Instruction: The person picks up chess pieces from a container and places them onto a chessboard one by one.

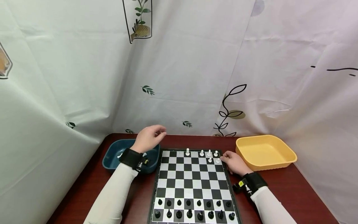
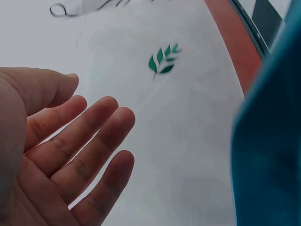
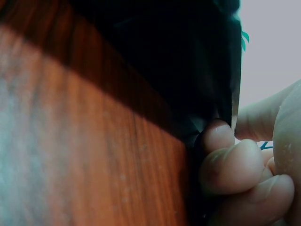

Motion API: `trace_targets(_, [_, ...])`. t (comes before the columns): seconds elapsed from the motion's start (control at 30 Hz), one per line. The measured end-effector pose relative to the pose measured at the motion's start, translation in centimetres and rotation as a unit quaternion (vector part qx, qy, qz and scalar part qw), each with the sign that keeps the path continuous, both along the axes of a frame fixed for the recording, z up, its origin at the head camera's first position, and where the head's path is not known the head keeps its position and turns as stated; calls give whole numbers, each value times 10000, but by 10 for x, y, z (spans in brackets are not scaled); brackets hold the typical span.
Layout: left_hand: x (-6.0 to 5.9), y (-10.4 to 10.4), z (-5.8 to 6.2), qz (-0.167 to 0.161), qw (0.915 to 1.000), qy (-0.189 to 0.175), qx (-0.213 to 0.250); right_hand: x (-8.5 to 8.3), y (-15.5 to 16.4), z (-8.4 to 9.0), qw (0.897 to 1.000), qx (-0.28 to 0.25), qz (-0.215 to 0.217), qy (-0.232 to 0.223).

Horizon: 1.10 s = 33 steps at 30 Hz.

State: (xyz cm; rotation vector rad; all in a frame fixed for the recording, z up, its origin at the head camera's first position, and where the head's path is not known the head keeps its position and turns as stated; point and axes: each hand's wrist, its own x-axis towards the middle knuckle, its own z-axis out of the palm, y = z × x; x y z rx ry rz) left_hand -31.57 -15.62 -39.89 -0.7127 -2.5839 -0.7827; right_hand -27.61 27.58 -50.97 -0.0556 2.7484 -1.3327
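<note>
A black-and-white chessboard (image 1: 183, 175) lies on the table. My right hand (image 1: 236, 163) is at its far right edge. In the right wrist view, curled fingers (image 3: 235, 169) press the board's dark side (image 3: 188, 80) while another finger reaches over the top, gripping the edge. A white pawn (image 1: 218, 160) stands close by the fingertips; whether they touch it cannot be told. Above the blue bin (image 1: 112, 154), my left hand (image 1: 148, 137) hovers with loosely bent fingers and nothing in them. The left wrist view shows its bare palm (image 2: 42, 188) beside the bin's wall (image 2: 268, 165).
Several white pieces (image 1: 202, 153) stand along the board's far right. Two rows of black pieces (image 1: 179, 214) fill the near side. At the back right stands a yellow tray (image 1: 267, 137). A patterned white cloth (image 1: 181, 77) hangs behind the brown table (image 1: 279, 189).
</note>
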Motion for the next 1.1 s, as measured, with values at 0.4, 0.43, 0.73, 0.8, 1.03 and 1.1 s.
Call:
trace_targets(0.4, [2,-47,-11,366,9987,-148,318,2,-1,0,10000,-24,-55,25])
trace_targets(0.43, [2,-50,-11,418,9985,-156,324,3,-1,0,10000,-28,-57,34])
trace_targets(0.73, [-1,-78,-14,1044,9943,-142,162,3,0,3,9999,-86,-46,70])
trace_targets(0.8, [0,-84,-15,1112,9936,-174,69,3,0,3,9999,-119,-45,68])
trace_targets(1.03, [-1,-102,-19,1163,9902,-681,-368,1,0,2,9999,-113,-43,24])
trace_targets(1.1, [-2,-105,-20,1172,9877,-881,-539,1,1,2,9999,-98,-28,28])
